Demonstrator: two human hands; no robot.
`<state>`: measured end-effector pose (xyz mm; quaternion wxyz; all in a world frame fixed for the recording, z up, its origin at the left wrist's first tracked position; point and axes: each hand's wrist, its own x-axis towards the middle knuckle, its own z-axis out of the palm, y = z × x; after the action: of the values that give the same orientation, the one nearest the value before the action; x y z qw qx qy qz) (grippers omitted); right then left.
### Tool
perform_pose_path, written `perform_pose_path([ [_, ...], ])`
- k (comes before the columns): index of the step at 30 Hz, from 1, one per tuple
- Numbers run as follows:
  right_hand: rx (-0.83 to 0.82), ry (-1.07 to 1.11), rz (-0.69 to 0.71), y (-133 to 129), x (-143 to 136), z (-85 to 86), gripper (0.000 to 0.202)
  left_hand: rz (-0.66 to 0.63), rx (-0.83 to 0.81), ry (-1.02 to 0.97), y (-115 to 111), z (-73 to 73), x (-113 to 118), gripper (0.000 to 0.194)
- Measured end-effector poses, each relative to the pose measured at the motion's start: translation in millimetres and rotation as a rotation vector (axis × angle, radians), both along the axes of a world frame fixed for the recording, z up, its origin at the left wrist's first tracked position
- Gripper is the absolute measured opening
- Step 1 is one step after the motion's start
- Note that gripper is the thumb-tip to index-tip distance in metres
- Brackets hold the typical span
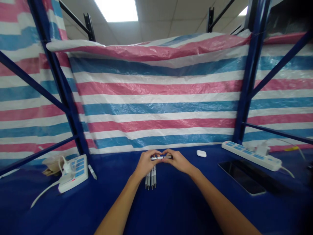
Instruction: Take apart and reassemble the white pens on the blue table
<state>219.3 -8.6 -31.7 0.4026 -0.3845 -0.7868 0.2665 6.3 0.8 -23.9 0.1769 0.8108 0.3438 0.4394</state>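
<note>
Between my two hands, a slim white and grey pen (160,158) lies roughly level above the blue table. My left hand (147,160) pinches its left end, fingers closed. At the other end, my right hand (176,160) grips the grey part with thumb and fingers. Both hands' fingertips meet near the pen's middle and cover part of it. Just below them, several grey and white pens (150,181) lie side by side on the table, tips toward me; their far ends are partly hidden by my hands.
A white power strip (75,174) with a plugged cable stands left, beside a white marker-like stick (92,172). To the right are a white earphone case (201,153), a black phone (241,178) and another power strip (251,155). Blue posts (251,71) and a striped sheet (158,107) stand behind.
</note>
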Motion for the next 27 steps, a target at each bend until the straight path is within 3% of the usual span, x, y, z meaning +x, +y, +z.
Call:
perform_pose_path([
  [8, 0.033, -0.011, 0.001, -1.5, 1.0, 0.8, 0.022, -0.007, 0.070, 0.050, -1.9, 3.4, 0.3, 0.007],
  [10, 0.013, -0.063, -0.010, -1.6, 1.4, 0.9, 0.031, -0.019, 0.072, 0.059, -1.2, 3.0, 0.4, 0.008],
  [13, 0.023, -0.046, -0.017, -2.0, 1.8, 1.9, 0.022, -0.008, 0.065, 0.066, 1.4, 0.7, -0.3, 0.009],
  [27, 0.033, -0.065, -0.020, -2.7, 2.5, 3.2, 0.017, 0.002, 0.056, 0.026, -0.5, 1.0, -0.2, 0.008],
])
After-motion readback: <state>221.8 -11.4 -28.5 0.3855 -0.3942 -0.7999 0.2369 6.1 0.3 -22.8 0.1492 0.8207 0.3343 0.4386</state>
